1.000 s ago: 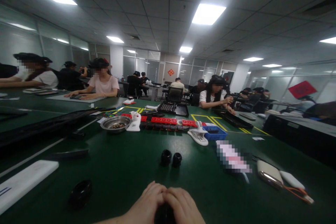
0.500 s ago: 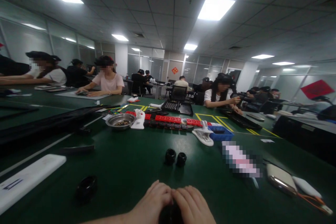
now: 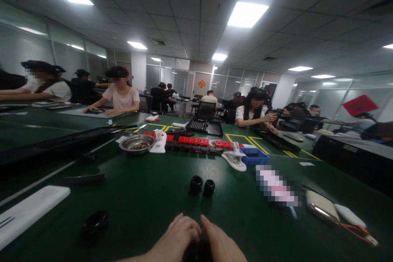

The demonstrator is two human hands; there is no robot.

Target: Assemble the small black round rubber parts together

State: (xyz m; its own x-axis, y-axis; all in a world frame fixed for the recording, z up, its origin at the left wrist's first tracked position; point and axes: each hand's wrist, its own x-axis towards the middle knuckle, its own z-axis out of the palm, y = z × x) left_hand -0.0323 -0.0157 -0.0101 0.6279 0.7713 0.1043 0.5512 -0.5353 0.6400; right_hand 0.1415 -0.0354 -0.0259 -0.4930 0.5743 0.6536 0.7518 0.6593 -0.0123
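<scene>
At the bottom centre, my left hand curls its fingers round a dark black part, cut off by the lower frame edge. My right hand is closed against its other side, fingers together; its fingertips are partly hidden. The kind of part is unclear. Just ahead on the green table stand two small black rounded parts, one at left and one at right, each with a hole on top. A larger black ring-shaped part lies further left.
Across the middle are a metal bowl of small brass-coloured pieces, white clamps, a red strip assembly and a blue bin. A white bar lies left; a cream device with an orange cable lies right. Co-workers sit beyond.
The view has shifted slightly, so the table things appear a little further left. My right hand has turned more edge-on, its fingers straighter beside the black part. My left hand stays there.
</scene>
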